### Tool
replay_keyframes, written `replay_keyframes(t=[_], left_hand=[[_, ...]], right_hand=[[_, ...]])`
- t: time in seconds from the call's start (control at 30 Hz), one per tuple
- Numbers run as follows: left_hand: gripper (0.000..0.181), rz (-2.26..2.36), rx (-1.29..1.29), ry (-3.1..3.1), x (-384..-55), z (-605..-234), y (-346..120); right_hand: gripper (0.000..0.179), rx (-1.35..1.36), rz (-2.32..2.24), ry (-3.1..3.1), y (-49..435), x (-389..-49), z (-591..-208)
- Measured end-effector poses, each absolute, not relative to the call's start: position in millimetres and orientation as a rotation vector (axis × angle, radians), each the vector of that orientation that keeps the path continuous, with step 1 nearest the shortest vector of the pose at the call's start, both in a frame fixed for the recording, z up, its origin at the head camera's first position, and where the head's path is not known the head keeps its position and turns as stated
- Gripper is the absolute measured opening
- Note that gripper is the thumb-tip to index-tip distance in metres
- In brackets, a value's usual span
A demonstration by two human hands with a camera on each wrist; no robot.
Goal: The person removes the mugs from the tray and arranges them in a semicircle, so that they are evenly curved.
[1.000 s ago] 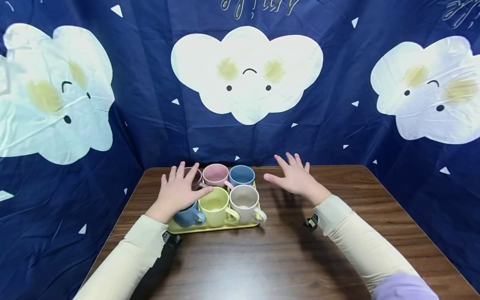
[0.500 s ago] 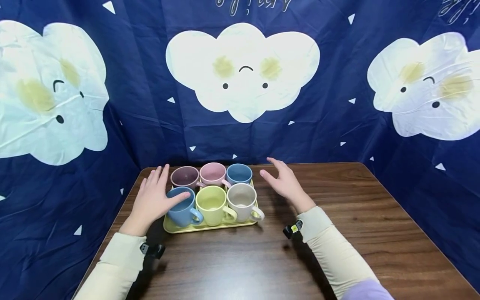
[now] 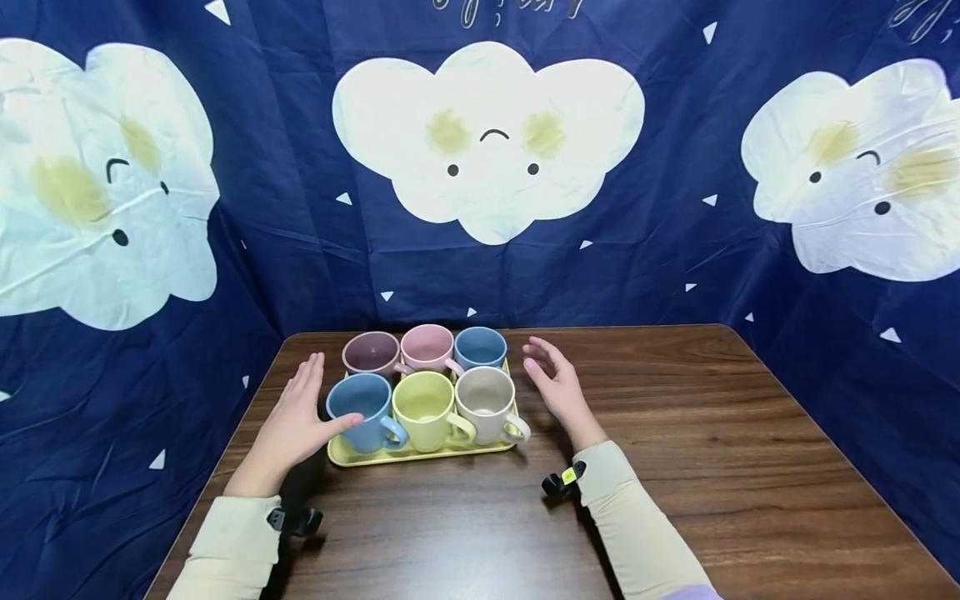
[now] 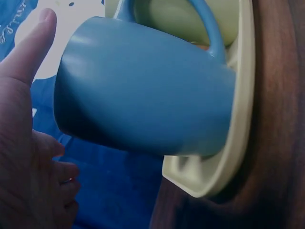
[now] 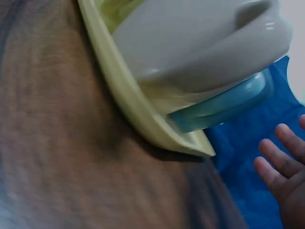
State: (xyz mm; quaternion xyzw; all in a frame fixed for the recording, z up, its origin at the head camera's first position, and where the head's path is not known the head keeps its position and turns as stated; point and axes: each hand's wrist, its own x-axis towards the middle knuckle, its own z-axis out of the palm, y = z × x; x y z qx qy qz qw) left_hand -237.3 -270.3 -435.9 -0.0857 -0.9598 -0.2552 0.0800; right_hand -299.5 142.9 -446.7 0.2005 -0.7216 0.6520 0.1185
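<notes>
A yellow tray (image 3: 420, 455) bears mugs in two rows: a front blue mug (image 3: 358, 427), a yellow-green mug (image 3: 423, 421) and an off-white mug (image 3: 480, 412), with a purple mug (image 3: 371, 354), a pink mug (image 3: 427, 346) and another blue mug (image 3: 480, 346) behind. At the tray's left side is my left hand (image 3: 292, 425), fingers straight, its thumb overlapping the front blue mug in the head view. The left wrist view shows a gap between thumb (image 4: 34, 50) and mug. My right hand (image 3: 561, 393) hovers beyond the tray's right side, fingers slightly bent, holding nothing.
The wooden table (image 3: 465, 533) extends in front of the tray and to its right. Close behind the table's back edge hangs a dark blue curtain (image 3: 300, 250) with white clouds. Small black devices sit at both wrists.
My left hand has moved left and down from over the mugs to the tray's left side. My right hand has come left and lower, nearer the tray, its fingers less spread.
</notes>
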Motion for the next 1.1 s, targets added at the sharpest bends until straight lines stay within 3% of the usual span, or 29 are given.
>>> replay_keyframes(t=[0.5,1.1], left_hand=[[0.126,-0.958,-0.301,-2.88,-236,-472,-267],[0.136,-0.894,-0.333,-2.994,-235,-500,-263]], right_hand=[[0.04,0.6,2.094,-2.145,128,-297,-477],[0.023,0.546,1.826,-2.312,121,-287,-472]])
